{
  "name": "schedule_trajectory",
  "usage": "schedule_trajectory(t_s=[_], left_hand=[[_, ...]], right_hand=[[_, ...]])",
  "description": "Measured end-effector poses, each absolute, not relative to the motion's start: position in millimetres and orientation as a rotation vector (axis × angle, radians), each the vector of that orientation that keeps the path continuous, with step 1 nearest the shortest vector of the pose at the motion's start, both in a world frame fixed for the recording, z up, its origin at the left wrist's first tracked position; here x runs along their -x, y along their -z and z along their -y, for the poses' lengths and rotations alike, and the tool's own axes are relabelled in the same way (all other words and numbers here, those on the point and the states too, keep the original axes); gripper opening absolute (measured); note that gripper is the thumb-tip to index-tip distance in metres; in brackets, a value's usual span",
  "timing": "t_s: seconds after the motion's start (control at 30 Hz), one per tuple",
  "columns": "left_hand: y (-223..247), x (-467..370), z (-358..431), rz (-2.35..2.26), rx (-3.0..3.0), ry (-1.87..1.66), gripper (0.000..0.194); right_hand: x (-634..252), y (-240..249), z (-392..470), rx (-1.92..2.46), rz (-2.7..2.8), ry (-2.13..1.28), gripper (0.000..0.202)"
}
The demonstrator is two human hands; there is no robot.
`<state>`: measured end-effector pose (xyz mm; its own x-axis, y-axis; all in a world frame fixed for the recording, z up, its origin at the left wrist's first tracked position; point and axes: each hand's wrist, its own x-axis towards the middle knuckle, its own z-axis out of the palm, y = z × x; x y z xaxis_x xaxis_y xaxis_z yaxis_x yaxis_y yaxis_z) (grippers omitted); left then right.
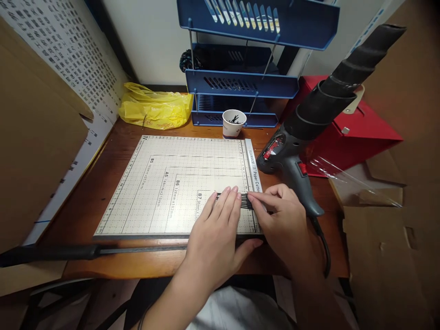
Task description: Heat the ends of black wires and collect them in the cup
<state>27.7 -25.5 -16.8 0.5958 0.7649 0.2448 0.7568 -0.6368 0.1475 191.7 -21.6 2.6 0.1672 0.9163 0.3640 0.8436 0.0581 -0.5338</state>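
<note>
A row of thin black strips point(244, 200) lies side by side on the right part of a paper cutter board point(137, 192), which is printed with a grid and paper sizes. My left hand point(216, 227) rests flat over the strips, fingers stretched out and thumb apart, and covers much of their length. At the strips' right ends, by the cutter's ruled metal edge, my right hand point(282, 217) pinches with thumb and index finger. Its other fingers are curled. Beyond the board stands a paper cup point(234, 124) with small black pieces inside.
The cutter's long handle point(68, 252) sticks out along the table's front edge. To the right stands a grey power tool point(295, 151) with a stepped black nozzle and a cord. Behind are a red box point(364, 133), blue tray shelves point(240, 85) and a yellow plastic bag point(154, 105).
</note>
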Motion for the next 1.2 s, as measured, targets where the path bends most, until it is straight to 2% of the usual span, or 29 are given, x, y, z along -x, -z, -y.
schedule_trajectory(t_s=[0.1,0.23,0.33,0.43,0.73,0.93,1.1,1.13,1.2], left_hand=[[16,-28,26,-1.317,-2.792,-0.423,0.081],[16,-26,26,-1.297,-2.818,-0.376,0.078],[16,-25,26,-1.284,-2.821,-0.339,0.082],[17,-26,25,-1.287,-2.816,-0.343,0.084],[20,-25,27,-1.317,-2.832,-0.446,0.072],[16,-24,25,-1.267,-2.719,-0.422,0.083],[-6,-2,23,-1.094,-2.521,-0.361,0.098],[-11,4,21,-1.105,-2.469,-0.378,0.095],[-18,11,14,-1.225,-2.373,-0.479,0.075]], right_hand=[[-190,0,28,1.771,1.708,0.008,0.019],[-177,7,47,1.933,1.894,0.065,0.047],[-167,13,57,2.03,1.962,0.115,0.055],[-163,17,60,2.088,1.989,0.215,0.057],[-161,25,60,2.166,1.961,0.345,0.05],[-159,27,60,2.195,1.9,0.354,0.048],[-160,26,60,2.18,1.884,0.324,0.048],[-160,26,59,2.176,1.88,0.317,0.048],[-160,26,59,2.169,1.871,0.317,0.048]])
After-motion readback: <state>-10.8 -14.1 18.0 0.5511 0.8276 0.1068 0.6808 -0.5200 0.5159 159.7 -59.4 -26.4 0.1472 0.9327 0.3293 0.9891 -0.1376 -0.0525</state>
